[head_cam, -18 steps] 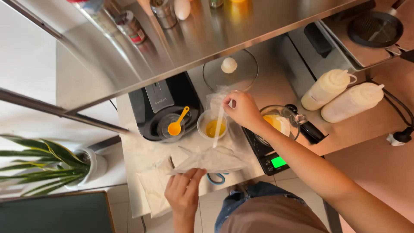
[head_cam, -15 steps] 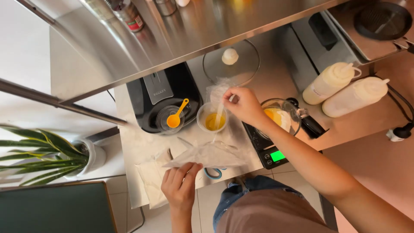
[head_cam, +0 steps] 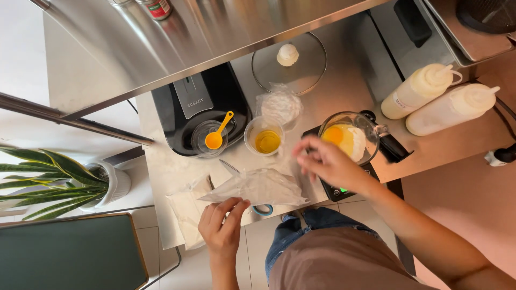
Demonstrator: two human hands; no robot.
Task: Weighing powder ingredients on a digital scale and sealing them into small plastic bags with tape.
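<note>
My left hand [head_cam: 223, 228] pinches the near edge of a clear plastic bag of white powder [head_cam: 258, 187] lying on the white counter [head_cam: 161, 166]. My right hand [head_cam: 329, 162] is blurred, hovering above the counter between a small cup of yellow liquid [head_cam: 267, 139] and a glass bowl with egg [head_cam: 348, 138] that sits on a black scale [head_cam: 344, 192]. Whether it holds anything is unclear. A crumpled clear bag of white powder [head_cam: 279, 104] lies behind the cup.
An orange measuring spoon [head_cam: 217, 137] rests in a small glass dish on a black appliance [head_cam: 196, 104]. A glass lid [head_cam: 290, 62], two squeeze bottles [head_cam: 422, 91] and a toaster oven [head_cam: 398, 43] stand behind. Blue-handled scissors [head_cam: 263, 209] poke out under the bag. A steel shelf [head_cam: 188, 32] overhangs; a plant [head_cam: 64, 180] is left.
My right hand has left the cup, where it held a thin stick, and moved right and nearer to me. My left hand stays on the plastic bag.
</note>
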